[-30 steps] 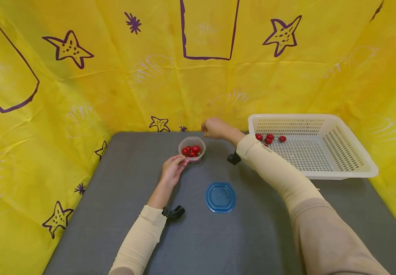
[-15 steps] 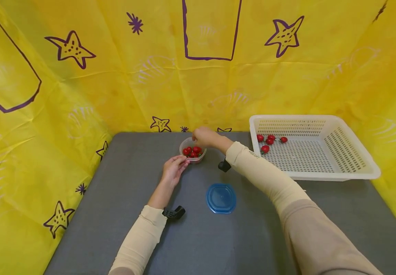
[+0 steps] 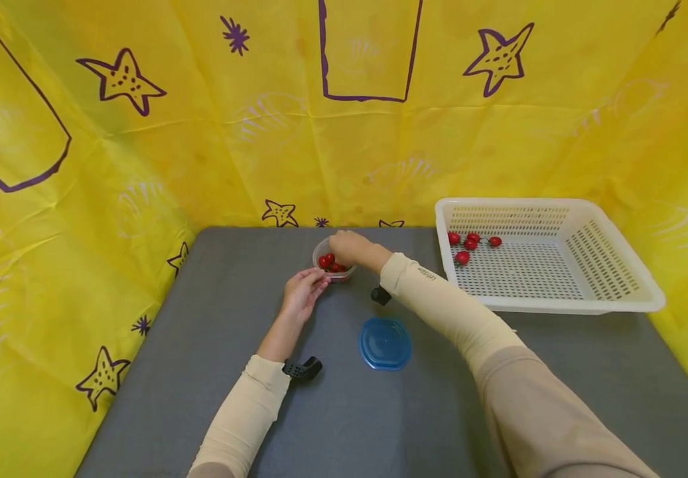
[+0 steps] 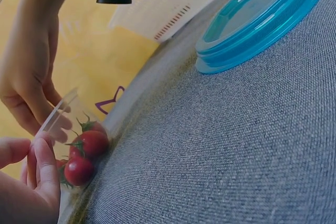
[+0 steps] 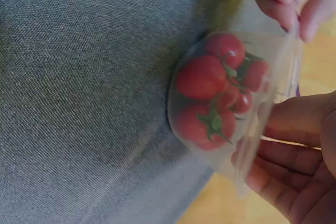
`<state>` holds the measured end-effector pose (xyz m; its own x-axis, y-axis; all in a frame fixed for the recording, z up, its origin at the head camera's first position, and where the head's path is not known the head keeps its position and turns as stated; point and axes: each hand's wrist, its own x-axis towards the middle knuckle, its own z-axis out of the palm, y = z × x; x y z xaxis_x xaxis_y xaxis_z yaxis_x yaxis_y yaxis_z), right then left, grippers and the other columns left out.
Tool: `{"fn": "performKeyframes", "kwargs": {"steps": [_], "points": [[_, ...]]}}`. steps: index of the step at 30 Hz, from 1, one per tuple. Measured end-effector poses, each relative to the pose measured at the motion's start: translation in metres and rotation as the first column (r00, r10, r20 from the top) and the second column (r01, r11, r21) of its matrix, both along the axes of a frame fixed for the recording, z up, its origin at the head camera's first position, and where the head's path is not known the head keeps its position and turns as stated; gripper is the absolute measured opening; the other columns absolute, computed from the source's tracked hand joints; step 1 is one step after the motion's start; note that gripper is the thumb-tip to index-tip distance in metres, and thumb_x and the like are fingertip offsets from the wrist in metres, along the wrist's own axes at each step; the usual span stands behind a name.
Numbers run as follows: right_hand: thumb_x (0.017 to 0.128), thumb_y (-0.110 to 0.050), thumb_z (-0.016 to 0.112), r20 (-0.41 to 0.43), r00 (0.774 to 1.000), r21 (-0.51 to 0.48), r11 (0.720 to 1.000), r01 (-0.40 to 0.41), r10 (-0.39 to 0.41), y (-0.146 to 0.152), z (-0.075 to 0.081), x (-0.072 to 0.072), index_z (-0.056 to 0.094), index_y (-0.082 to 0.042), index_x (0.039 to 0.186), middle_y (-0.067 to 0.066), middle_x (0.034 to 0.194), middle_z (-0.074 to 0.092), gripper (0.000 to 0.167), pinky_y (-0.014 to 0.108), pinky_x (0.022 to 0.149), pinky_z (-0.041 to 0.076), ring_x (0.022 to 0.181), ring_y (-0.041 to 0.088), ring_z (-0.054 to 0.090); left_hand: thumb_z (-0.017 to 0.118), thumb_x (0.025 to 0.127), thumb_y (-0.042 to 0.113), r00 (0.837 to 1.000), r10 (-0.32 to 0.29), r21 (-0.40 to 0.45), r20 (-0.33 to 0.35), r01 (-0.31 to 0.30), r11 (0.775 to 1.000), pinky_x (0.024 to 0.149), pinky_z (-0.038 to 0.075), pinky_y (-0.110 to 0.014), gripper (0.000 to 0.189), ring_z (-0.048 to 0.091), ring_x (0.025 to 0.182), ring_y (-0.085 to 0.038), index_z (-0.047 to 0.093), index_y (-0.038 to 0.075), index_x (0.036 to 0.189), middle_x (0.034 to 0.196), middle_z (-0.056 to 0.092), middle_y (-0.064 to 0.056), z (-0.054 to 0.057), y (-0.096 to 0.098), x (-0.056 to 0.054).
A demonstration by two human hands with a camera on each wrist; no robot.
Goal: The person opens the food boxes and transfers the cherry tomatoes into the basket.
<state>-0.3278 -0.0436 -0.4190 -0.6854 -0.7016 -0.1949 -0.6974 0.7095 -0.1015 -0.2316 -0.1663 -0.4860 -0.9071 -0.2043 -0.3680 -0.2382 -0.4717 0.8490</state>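
Note:
A small clear plastic container (image 3: 315, 255) stands near the table's back edge with several red cherry tomatoes (image 5: 202, 77) at its bottom, green stems on them. My left hand (image 3: 302, 292) pinches the container's near rim between thumb and fingers. From the right, my right hand (image 3: 352, 248) reaches over the opening. Its thumb and fingertips (image 5: 260, 177) dip inside the rim, spread apart above the tomatoes, and no tomato shows between them. In the head view this hand hides the container's right side.
A blue lid (image 3: 385, 343) lies on the grey table (image 3: 344, 418) in front of the container. To the right stands a white perforated basket (image 3: 618, 265) with several tomatoes (image 3: 471, 244) in its left back corner. A yellow patterned cloth (image 3: 200, 153) hangs behind the table.
My right hand has come left and down from beside the container to over and into its opening. The left hand has stayed at the rim.

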Motion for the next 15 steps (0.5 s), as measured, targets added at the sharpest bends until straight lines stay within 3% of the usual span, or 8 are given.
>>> {"fn": "performKeyframes", "kwargs": {"steps": [7, 15], "points": [[0.091, -0.010, 0.063, -0.023, 1.000, 0.038, 0.999, -0.011, 0.012, -0.003, -0.011, 0.003, 0.066, -0.001, 0.110, 0.013, 0.106, 0.068, 0.021, 0.036, 0.089, 0.054, 0.095, 0.026, 0.062, 0.056, 0.096, 0.002, 1.000, -0.006, 0.000, -0.002, 0.006, 1.000, 0.066, 0.056, -0.017, 0.007, 0.066, 0.065, -0.008, 0.058, 0.006, 0.091, 0.070, 0.068, 0.001, -0.001, -0.001, 0.001], [0.088, -0.013, 0.069, -0.047, 0.999, 0.046, 0.999, -0.018, 0.020, -0.006, -0.013, 0.000, 0.069, -0.004, 0.109, 0.011, 0.105, 0.069, 0.022, 0.035, 0.092, 0.053, 0.095, 0.026, 0.062, 0.060, 0.095, 0.005, 1.000, 0.004, -0.008, 0.005, -0.004, 1.000, 0.068, 0.056, -0.017, 0.006, 0.066, 0.067, -0.008, 0.057, 0.002, 0.099, 0.073, 0.068, 0.002, -0.001, -0.001, -0.001]]}}
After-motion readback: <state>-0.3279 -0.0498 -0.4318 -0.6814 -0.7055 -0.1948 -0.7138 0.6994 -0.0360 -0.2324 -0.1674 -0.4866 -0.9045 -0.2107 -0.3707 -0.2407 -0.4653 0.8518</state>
